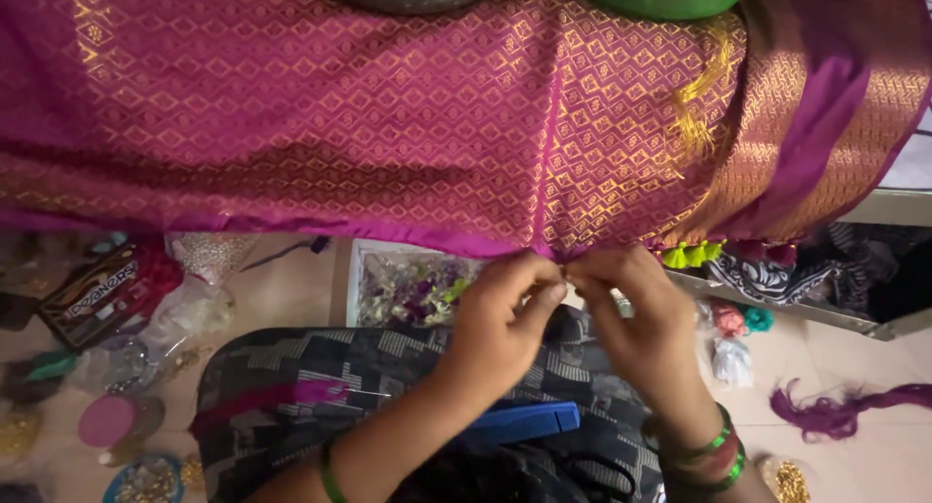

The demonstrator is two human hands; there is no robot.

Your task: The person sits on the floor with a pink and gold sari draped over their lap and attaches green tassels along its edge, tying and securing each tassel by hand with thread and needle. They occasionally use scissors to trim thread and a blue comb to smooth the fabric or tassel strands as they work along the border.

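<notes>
Looking down, we see our two hands meeting at the lower edge of the magenta brocade cloth (pixel 320 124), which hangs across the top of the view with its long axis running left to right. Our left hand (pixel 500 314) and right hand (pixel 636 304) come up from below, so the cloth lies just above and ahead of both, and its purple hem (pixel 427 239) runs sideways across the fingertips. Both hands have thumb and forefinger pressed together, pinching at one spot on the hem, right where a thin pink seam line (pixel 549 144) comes down to the edge. What exactly sits between the fingers, a thread or a bit of the hem itself, we cannot tell; it is too small. The two hands are equally near that spot, fingertips almost touching each other.

Just to the right along the same edge hang small green and pink tassels (pixel 714 253), close to our right hand. On our lap lies a dark patterned cloth (pixel 311 367) with a blue flat object (pixel 524 422) on it, below our wrists. Green bangles (pixel 714 454) circle the right wrist. On the floor (pixel 854 362), a tray of mixed beads (pixel 413 289) sits left of our left hand, and a purple thread bundle (pixel 845 411) lies well apart at the right.
</notes>
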